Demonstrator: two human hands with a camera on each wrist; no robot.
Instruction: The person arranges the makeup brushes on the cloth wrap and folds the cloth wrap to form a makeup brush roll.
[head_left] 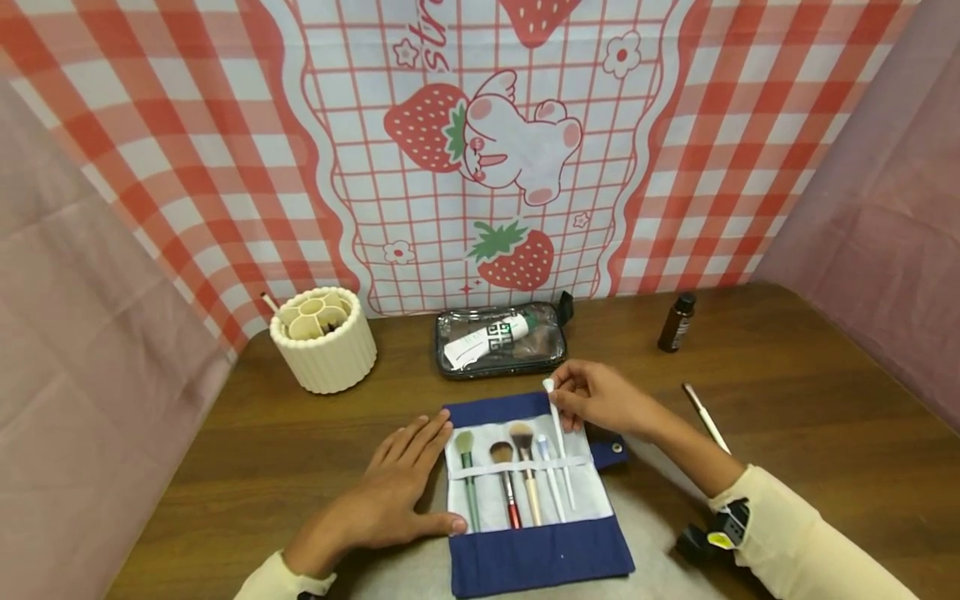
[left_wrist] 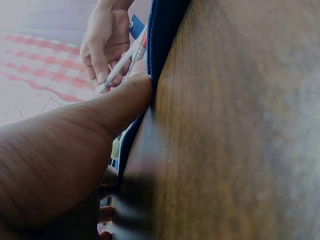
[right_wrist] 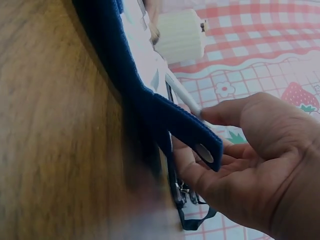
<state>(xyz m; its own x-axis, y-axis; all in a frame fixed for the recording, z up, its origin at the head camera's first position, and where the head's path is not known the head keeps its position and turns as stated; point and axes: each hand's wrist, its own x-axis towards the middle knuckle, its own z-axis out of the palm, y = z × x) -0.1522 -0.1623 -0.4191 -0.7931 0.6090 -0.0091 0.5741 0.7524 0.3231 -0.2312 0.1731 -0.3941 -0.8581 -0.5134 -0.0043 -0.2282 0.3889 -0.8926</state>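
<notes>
A blue fabric brush roll (head_left: 540, 560) lies unfolded on the table with a white lining. Under its white elastic band sit a green brush (head_left: 470, 487), a red-handled brush (head_left: 512, 498), a beige-handled brush (head_left: 530, 487) and a slim white brush (head_left: 552, 483). Between thumb and fingers, my right hand (head_left: 603, 400) pinches another white makeup brush (head_left: 558, 429) near its upper end; its lower part slants down over the lining. My left hand (head_left: 397, 496) rests spread along the roll's left edge, thumb (left_wrist: 132, 92) on the lower corner. The snap strap (right_wrist: 187, 125) sticks out beside my right fingers.
Behind the roll lies a clear zip pouch (head_left: 543, 346) holding a white tube (head_left: 476, 343). A ribbed cream holder (head_left: 330, 362) stands at the back left, a dark bottle (head_left: 677, 325) at the back right. One loose brush (head_left: 705, 415) lies beyond my right forearm.
</notes>
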